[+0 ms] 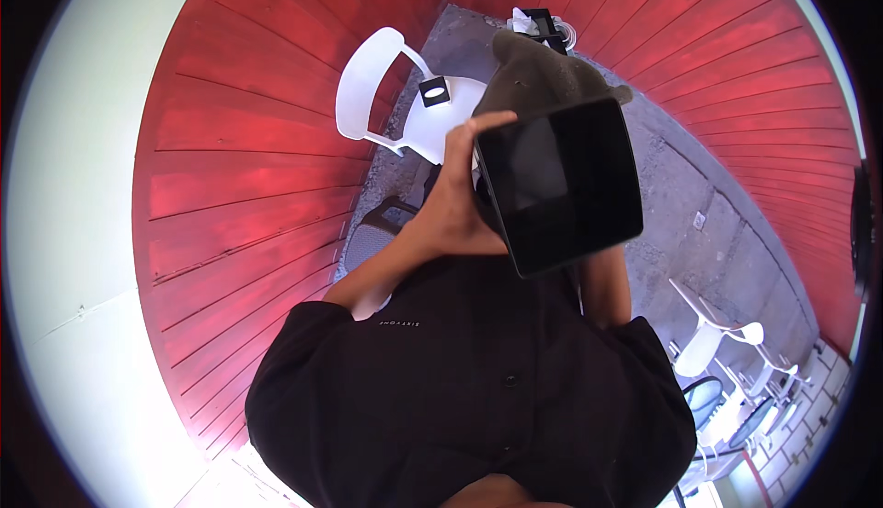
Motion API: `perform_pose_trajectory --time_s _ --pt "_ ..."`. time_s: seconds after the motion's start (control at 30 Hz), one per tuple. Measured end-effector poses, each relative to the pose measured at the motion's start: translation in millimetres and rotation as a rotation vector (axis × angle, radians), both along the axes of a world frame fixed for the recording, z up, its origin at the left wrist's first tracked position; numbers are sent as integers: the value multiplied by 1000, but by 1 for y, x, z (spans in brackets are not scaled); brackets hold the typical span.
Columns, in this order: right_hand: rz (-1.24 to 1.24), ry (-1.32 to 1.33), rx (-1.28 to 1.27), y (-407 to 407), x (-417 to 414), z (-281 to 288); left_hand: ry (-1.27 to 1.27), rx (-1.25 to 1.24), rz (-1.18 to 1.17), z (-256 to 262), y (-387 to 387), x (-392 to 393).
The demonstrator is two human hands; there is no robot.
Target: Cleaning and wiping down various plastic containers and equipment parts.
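My left hand [455, 190] grips the left edge of a black, tablet-like device [572, 183], with a finger over its upper corner. Its glossy dark face is turned up toward me and shows a pale reflection. My right forearm [607, 287] runs up behind the device, which hides my right hand. Just beyond the device is a dark brown, plush-like thing [552, 73] with rounded lobes, partly covered by it. To its left stands a white chair [372, 80]. A small black box [434, 92] with a white oval on top sits on the chair's seat.
Red plank walls [255, 183] meet at a far corner over a grey concrete floor [676, 197]. A black container [541, 25] with white material and a coiled cable lies there. A dark-framed grey object [372, 235] is by my left arm. White chairs [710, 342] crowd the lower right.
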State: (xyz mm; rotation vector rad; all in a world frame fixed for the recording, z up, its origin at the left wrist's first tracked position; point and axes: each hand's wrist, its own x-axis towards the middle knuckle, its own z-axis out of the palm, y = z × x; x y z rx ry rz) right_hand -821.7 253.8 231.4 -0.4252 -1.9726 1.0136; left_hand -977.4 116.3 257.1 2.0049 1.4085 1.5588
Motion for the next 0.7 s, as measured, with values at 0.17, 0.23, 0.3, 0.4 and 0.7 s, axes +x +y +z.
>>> perform_pose_trajectory --time_s 0.17,0.23,0.3,0.4,0.7 --pt "24 9 -14 12 -14 25 -201 -101 133 6 29 -40" --pt "6 26 -79 12 -21 22 -283 -151 109 12 34 -52" --pt "-24 63 -218 11 -28 22 -438 -287 64 17 29 -56" --pt "-67 115 -429 9 -41 26 -223 -246 -3 22 25 -63" --pt "-70 -434 26 -9 -93 118 -582 -229 164 8 37 -134"
